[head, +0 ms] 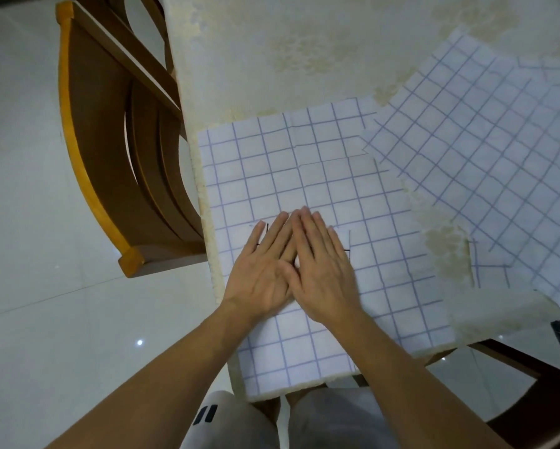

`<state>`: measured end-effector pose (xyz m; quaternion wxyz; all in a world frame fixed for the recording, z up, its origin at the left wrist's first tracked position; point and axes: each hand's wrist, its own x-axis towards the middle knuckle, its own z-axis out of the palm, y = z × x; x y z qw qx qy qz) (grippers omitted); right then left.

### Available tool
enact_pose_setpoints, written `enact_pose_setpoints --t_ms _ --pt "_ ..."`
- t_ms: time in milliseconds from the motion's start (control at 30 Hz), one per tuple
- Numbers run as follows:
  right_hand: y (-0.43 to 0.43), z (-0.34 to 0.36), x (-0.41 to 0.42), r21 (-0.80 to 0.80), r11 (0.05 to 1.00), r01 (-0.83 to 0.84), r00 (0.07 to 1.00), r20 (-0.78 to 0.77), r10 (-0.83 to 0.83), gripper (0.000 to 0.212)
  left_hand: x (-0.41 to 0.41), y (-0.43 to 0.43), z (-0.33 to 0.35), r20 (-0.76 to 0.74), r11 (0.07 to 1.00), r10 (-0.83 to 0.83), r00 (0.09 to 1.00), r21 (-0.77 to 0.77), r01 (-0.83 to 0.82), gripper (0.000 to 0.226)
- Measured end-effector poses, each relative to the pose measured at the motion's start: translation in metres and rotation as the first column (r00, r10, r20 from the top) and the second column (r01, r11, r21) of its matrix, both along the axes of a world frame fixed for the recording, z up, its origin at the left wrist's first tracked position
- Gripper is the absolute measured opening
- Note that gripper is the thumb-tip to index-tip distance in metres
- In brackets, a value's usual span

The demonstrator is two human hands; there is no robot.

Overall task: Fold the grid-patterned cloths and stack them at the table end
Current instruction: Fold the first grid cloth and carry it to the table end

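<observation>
A wooden chair (110,163) stands left of the table (272,53). At the table's near-left corner lies a grid-patterned cloth (304,176), spread flat, with its near edge at the table edge. The left hand (262,273) and right hand (327,270) press on it side by side, fingers straight and thumbs touching, grasping nothing. To the far right a second grid cloth (482,131) lies rumpled, its corner overlapping the first.

Risk: a hard smoothing stroke could drag the cloth off the near edge, or tug the overlapped corner and skew any fold.
</observation>
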<state>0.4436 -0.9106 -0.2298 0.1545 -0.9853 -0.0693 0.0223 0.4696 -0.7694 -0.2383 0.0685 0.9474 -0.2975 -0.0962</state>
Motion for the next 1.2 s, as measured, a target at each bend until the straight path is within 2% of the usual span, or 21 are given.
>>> enact_pose_setpoints --t_ms 133,300,400,500,567,667,833,1067,1200 --pt "-0.024 -0.009 -0.012 -0.157 0.988 -0.015 0.998 -0.059 0.006 0.085 -0.004 0.015 0.003 -0.006 0.999 0.042 0.999 0.011 -0.042 0.072" --pt "-0.041 -0.005 -0.021 -0.212 0.975 0.072 0.987 -0.123 -0.1 0.088 -0.009 0.027 0.009 -0.019 0.994 0.092 0.996 0.067 -0.091 0.073" --pt "-0.039 0.001 -0.02 -0.176 0.977 0.122 0.989 -0.063 -0.135 0.084 -0.008 0.018 0.014 0.021 0.99 0.138 0.99 -0.004 -0.138 0.07" --pt "-0.025 -0.001 -0.009 -0.063 0.996 0.066 0.998 0.015 -0.065 0.071 0.001 0.001 0.014 0.067 0.992 0.078 0.995 -0.106 -0.07 0.062" --pt "-0.018 -0.007 -0.006 -0.073 0.996 0.04 0.999 -0.011 -0.041 0.069 0.004 0.0 0.008 0.039 0.995 0.042 0.998 -0.087 -0.038 0.06" --pt "-0.018 -0.012 -0.006 -0.143 0.989 0.03 0.998 -0.058 -0.038 0.076 0.004 0.011 0.002 0.003 0.999 0.039 0.999 -0.022 -0.039 0.065" --pt "-0.033 -0.009 -0.014 -0.197 0.976 0.087 0.985 -0.127 -0.114 0.088 -0.001 0.031 0.006 0.003 0.989 0.148 0.989 0.01 -0.148 0.073" --pt "-0.035 -0.003 -0.016 -0.182 0.975 0.129 0.98 -0.128 -0.154 0.088 -0.003 0.033 0.01 -0.011 0.987 0.157 0.988 0.026 -0.156 0.073" --pt "-0.033 0.007 -0.016 -0.153 0.978 0.14 0.97 -0.176 -0.167 0.088 -0.002 0.032 0.023 -0.079 0.987 0.16 0.984 0.045 -0.157 0.073"
